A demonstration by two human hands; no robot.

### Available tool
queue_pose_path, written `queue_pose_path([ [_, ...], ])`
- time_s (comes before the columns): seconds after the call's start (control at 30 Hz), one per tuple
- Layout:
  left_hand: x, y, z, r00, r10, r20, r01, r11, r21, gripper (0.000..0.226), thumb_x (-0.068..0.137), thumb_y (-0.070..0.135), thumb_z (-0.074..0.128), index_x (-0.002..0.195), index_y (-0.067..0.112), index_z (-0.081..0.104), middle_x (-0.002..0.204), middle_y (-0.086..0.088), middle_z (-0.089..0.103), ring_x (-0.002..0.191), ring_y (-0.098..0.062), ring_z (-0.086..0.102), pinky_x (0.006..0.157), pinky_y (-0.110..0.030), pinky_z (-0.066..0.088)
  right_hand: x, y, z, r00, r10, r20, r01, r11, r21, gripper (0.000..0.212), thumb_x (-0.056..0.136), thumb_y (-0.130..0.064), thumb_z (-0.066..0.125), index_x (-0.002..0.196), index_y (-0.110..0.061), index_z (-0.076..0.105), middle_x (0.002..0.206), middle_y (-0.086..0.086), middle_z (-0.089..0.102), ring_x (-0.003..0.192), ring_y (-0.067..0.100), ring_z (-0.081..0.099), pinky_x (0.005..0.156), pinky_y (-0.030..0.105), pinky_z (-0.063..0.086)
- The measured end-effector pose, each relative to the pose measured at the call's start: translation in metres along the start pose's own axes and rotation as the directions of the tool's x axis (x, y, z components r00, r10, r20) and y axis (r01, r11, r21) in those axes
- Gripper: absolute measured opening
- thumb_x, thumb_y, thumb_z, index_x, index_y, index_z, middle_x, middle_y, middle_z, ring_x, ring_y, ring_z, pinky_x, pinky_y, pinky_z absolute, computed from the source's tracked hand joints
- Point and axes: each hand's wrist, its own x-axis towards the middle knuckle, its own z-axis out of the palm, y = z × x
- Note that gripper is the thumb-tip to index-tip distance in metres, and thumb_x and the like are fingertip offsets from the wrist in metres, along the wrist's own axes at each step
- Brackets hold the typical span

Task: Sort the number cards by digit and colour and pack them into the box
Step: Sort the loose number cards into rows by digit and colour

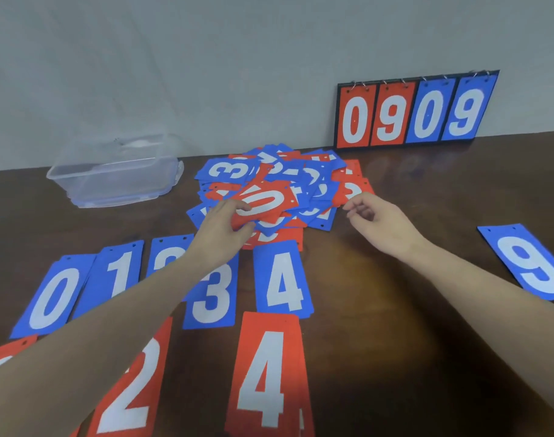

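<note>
A mixed heap of red and blue number cards (304,181) lies at the table's middle back. My left hand (223,223) pinches a red 0 card (264,201) lifted off the heap's near side. My right hand (378,220) hovers at the heap's right edge, fingers loosely curled, holding nothing. Sorted cards lie in front: blue 0 (53,298), blue 1 (119,272), blue 3 (212,298), blue 4 (282,279), red 2 (134,383), red 4 (266,376), blue 9 (531,263). The clear plastic box (111,178) stands back left.
A flip scoreboard (414,113) showing 0 9 0 9 leans against the wall at the back right. Another red card (4,354) pokes in at the left edge. My left forearm covers a blue card between the blue 1 and 3.
</note>
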Motion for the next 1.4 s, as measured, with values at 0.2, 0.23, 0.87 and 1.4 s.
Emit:
queue_pose_path([
  [0.2, 0.036, 0.000, 0.012, 0.999, -0.039, -0.005, 0.039, 0.996, 0.082, 0.042, 0.099, 0.039, 0.059, 0.137, 0.025, 0.050, 0.143, 0.005, 0.051, 0.132, -0.015, 0.046, 0.098, -0.027, 0.037, 0.043, 0.017, -0.006, 0.997, -0.072, 0.031, 0.074, 0.996, -0.046, 0.017, 0.097, -0.020, 0.059, 0.099, -0.037, 0.061, 0.101, -0.019, 0.061, 0.095, 0.001, 0.059, 0.080, 0.020, 0.047],
  [0.23, 0.042, -0.001, 0.014, 0.999, -0.030, 0.015, 0.028, 0.993, 0.111, 0.045, 0.099, 0.040, 0.059, 0.140, 0.026, 0.049, 0.145, 0.006, 0.050, 0.134, -0.015, 0.045, 0.100, -0.027, 0.036, 0.052, 0.022, -0.005, 0.996, -0.087, 0.030, 0.089, 0.994, -0.069, 0.016, 0.097, -0.020, 0.059, 0.101, -0.036, 0.061, 0.102, -0.018, 0.060, 0.096, 0.003, 0.058, 0.083, 0.022, 0.047],
  [0.87, 0.066, -0.032, 0.041, 0.997, 0.071, 0.012, -0.071, 0.940, 0.334, 0.064, 0.091, 0.070, 0.037, 0.145, 0.038, 0.047, 0.152, 0.011, 0.040, 0.142, -0.015, 0.032, 0.113, -0.038, 0.014, 0.134, 0.043, 0.003, 0.936, -0.150, 0.318, 0.323, 0.725, -0.608, 0.059, 0.103, -0.060, 0.022, 0.152, -0.034, 0.042, 0.158, -0.015, 0.040, 0.151, 0.016, 0.026, 0.126, 0.047, 0.006],
  [1.4, 0.088, -0.012, 0.024, 0.991, -0.055, 0.124, 0.008, 0.935, 0.354, 0.079, 0.088, 0.062, 0.062, 0.155, 0.040, 0.026, 0.148, 0.002, 0.039, 0.139, -0.024, 0.036, 0.116, -0.051, 0.026, 0.127, 0.054, -0.002, 0.986, 0.124, 0.112, -0.073, 0.921, -0.384, 0.106, 0.058, -0.094, 0.059, 0.144, -0.035, 0.038, 0.151, -0.006, 0.048, 0.138, 0.021, 0.047, 0.113, 0.049, 0.041],
])
